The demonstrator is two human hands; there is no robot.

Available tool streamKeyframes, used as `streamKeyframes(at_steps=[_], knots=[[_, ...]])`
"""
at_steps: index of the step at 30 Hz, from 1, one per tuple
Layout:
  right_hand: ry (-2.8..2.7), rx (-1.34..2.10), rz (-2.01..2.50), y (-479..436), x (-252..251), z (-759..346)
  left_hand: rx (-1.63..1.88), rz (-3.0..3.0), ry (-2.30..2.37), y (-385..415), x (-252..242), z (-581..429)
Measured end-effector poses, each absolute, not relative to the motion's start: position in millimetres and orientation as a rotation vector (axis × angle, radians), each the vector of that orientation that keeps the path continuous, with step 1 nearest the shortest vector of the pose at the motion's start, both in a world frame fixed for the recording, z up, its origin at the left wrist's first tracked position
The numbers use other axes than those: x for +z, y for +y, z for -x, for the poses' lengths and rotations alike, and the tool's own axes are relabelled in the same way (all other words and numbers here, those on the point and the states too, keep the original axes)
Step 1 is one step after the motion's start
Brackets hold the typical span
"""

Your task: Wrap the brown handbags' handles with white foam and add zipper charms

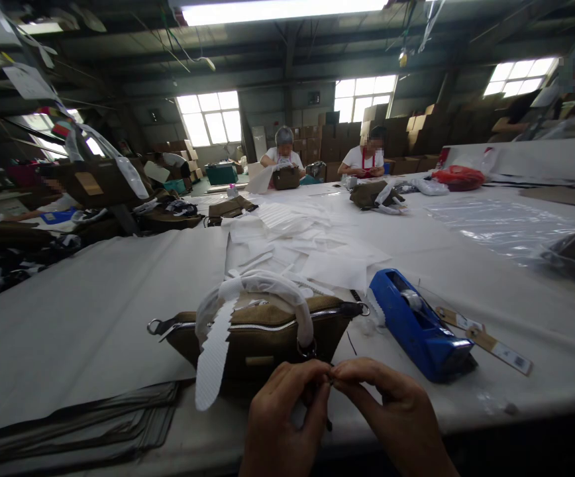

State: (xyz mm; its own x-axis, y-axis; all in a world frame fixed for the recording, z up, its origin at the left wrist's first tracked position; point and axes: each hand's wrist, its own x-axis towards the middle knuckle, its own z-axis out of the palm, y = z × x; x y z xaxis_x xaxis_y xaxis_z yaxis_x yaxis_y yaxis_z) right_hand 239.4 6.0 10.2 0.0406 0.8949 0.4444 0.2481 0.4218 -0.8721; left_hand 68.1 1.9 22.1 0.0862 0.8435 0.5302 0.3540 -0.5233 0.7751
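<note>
An olive-brown handbag (277, 334) with a silver zip stands on the white table in front of me. Its handles (305, 321) are wrapped in white paper, and a white textured strip (214, 358) hangs down over its front. At the bag's lower right front, my left hand (287, 411) and my right hand (391, 404) meet, thumbs and forefingers pinched together. Between the fingertips is something small and dark, too small to name. A thin dark end shows below the left fingers. The bag's lower front is partly hidden by my left hand.
A blue tape dispenser (417, 328) stands right of the bag, with tags (499, 348) beside it. Loose white paper sheets (307, 232) lie behind the bag. Flat dark plastic sheets (83, 424) are at front left. Co-workers sit across the table near another brown bag (286, 177).
</note>
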Motion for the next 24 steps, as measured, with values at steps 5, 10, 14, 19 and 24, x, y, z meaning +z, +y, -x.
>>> streamKeyframes(at_steps=[5, 10, 14, 19, 24], knots=[[-1.585, 0.601, 1.039, 4.3, 16.3, -241.2, 1.447, -1.896, 1.204, 2.2, 22.8, -65.9], [-1.579, 0.516, 1.003, 2.5, 15.7, -236.3, 1.454, -1.956, 1.173, 2.5, 22.9, -63.7], [-1.600, 0.468, 1.008, 1.5, 14.6, -231.2, 1.494, -1.969, 1.162, 2.1, 18.4, -63.7], [-1.647, 0.465, 1.026, 0.8, 13.0, -228.7, 1.480, -1.952, 1.183, 3.1, 15.6, -63.5], [-1.605, 0.477, 1.065, 1.3, 1.5, -234.3, 1.550, -1.904, 1.228, 0.6, 6.5, -59.8]])
